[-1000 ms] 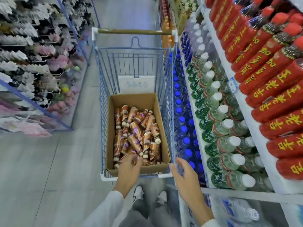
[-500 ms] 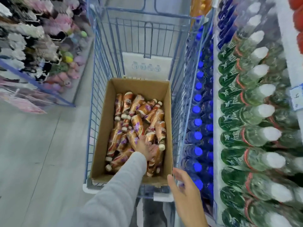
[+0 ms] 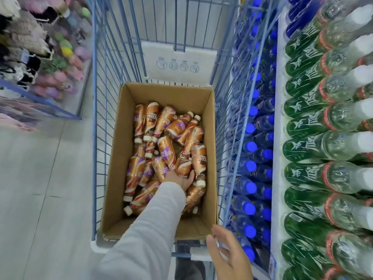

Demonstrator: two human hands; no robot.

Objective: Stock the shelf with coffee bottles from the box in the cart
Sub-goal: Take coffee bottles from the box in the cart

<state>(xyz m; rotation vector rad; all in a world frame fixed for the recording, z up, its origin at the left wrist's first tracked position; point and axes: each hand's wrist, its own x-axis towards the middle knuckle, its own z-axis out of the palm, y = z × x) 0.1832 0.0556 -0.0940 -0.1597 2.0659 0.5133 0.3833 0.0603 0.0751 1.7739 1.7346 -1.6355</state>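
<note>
Many coffee bottles (image 3: pixel 166 152) in box (image 3: pixel 118 158)

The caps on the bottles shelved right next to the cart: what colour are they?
The caps are bright blue, seen best in the head view.

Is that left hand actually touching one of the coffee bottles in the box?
Touching. The head view shows the left hand inside the box, wrapped around the near end of a coffee bottle, with no gap.

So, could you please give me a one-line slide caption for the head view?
Left hand reaches among coffee bottles in the cardboard box in the cart; right hand open nearby.
</note>
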